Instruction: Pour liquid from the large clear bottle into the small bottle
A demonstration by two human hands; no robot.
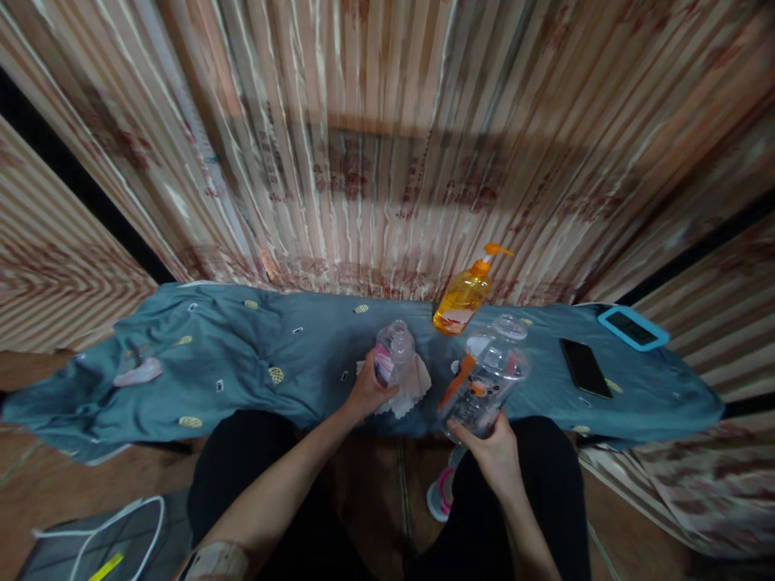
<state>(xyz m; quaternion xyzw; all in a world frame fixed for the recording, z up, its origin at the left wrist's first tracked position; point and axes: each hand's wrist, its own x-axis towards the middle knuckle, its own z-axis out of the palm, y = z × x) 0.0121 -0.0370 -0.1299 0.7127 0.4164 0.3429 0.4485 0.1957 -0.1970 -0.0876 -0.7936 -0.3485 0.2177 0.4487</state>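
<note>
My left hand grips a small clear bottle standing on a white cloth on the blue-covered surface. My right hand holds a larger clear baby bottle with orange markings, tilted, its base in my palm. An orange brush-like piece lies beside it. An orange pump soap bottle stands just behind both.
A black phone and a blue-cased device lie at the right of the cloth. A pink-white item lies at the left. Striped curtains hang behind. A grey bag sits on the floor at lower left.
</note>
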